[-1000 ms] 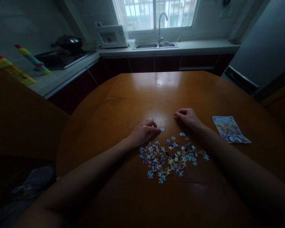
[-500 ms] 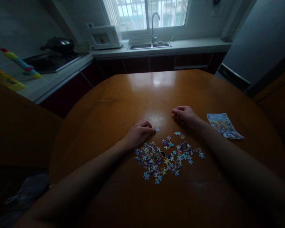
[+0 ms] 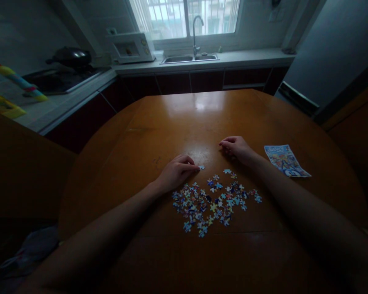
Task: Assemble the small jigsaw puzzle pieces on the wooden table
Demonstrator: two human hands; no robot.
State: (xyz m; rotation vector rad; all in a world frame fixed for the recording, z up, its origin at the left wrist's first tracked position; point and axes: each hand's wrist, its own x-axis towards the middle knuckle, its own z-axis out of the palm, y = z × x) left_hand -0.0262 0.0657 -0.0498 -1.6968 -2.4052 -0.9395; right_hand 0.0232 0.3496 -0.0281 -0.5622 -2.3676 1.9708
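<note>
My left hand (image 3: pixel 178 171) rests on the wooden table, thumb and forefinger closed at the edge of a light blue jigsaw piece (image 3: pixel 202 167). Farther right, my right hand (image 3: pixel 236 148) is closed with its fingers curled in and the fingertips pressed together. Whether anything sits inside those fingers is hidden. Between my forearms and nearer to me spreads a loose pile of jigsaw pieces (image 3: pixel 191 204) in mixed colours. A light blue piece (image 3: pixel 227 171) lies at the pile's far edge, below my right hand.
To the right of my right forearm lies a colourful printed picture sheet (image 3: pixel 286 161). The table (image 3: pixel 184 122) has a rounded outline. Beyond it are a counter with a sink (image 3: pixel 188 59), a microwave (image 3: pixel 130 48) and a stove with a black wok (image 3: pixel 72 57).
The whole view has shifted slightly, so things appear a little farther left. Both hands keep the same pose and place on the table.
</note>
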